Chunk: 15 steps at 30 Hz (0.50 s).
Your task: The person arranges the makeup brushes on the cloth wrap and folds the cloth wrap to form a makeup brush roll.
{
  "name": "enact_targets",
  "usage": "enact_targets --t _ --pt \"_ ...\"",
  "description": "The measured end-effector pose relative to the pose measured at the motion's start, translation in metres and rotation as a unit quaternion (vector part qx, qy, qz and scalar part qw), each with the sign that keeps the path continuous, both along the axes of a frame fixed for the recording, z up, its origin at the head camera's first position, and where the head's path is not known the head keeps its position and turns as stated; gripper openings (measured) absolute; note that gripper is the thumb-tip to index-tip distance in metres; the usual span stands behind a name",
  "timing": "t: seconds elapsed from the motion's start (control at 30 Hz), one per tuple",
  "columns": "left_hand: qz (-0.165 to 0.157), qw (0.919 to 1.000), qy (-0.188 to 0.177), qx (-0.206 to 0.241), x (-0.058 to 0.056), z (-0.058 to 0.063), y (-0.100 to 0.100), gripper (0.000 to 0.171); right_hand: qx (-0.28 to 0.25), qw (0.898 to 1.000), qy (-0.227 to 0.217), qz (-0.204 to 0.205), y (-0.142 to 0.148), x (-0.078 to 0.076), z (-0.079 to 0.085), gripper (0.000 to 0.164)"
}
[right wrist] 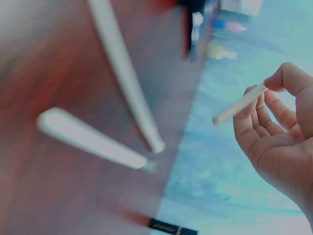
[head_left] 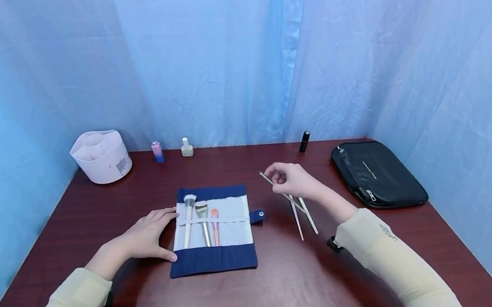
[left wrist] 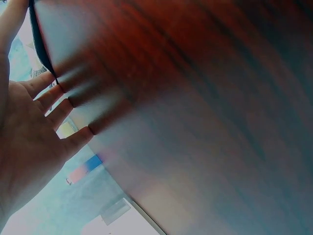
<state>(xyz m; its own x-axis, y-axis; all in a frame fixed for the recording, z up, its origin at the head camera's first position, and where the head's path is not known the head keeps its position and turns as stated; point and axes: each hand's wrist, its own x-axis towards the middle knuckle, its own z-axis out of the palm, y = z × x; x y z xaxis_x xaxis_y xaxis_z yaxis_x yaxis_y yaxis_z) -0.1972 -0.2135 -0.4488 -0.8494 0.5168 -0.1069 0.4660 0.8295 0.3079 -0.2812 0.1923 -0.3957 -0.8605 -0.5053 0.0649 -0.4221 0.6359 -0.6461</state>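
Note:
A navy and white brush roll (head_left: pixel 212 260) lies unfolded on the table. Under its white strap sit a white-handled makeup brush (head_left: pixel 188 227), a flat-headed brush (head_left: pixel 205 229) and a pink brush (head_left: pixel 216 230). My left hand (head_left: pixel 148 235) rests at the roll's left edge, fingers spread, thumb at its lower left corner. Over the table right of the roll, my right hand (head_left: pixel 293 181) pinches a slim makeup brush (right wrist: pixel 239 104) between thumb and fingertips. Below that hand two pale-handled brushes (right wrist: pixel 127 73) (right wrist: pixel 88 139) lie on the table, partly hidden in the head view.
At the back left stands a white organizer (head_left: pixel 103 162). A pink and blue tube (head_left: pixel 157 152), a small bottle with white cap (head_left: pixel 187 148) and a black tube (head_left: pixel 304 141) line the rear edge. A black zip case (head_left: pixel 378 174) lies right; blue curtains (head_left: pixel 218 65) hang behind.

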Motion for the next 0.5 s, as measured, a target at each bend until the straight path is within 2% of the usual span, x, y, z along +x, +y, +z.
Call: enact_targets --t 0.23,0.37,0.5 --pt "0.001 1.0 -0.004 -0.004 0.001 0.003 0.001 0.108 -0.037 0.999 -0.012 0.007 -0.022 -0.002 0.023 0.036" --pt "0.0 1.0 -0.003 -0.001 0.001 0.002 0.001 0.108 -0.081 0.996 -0.041 0.017 -0.036 -0.003 0.033 0.038" --pt "0.002 1.0 -0.004 0.0 0.0 0.0 0.001 0.11 -0.131 0.989 -0.063 0.026 -0.051 -0.007 0.035 0.037"
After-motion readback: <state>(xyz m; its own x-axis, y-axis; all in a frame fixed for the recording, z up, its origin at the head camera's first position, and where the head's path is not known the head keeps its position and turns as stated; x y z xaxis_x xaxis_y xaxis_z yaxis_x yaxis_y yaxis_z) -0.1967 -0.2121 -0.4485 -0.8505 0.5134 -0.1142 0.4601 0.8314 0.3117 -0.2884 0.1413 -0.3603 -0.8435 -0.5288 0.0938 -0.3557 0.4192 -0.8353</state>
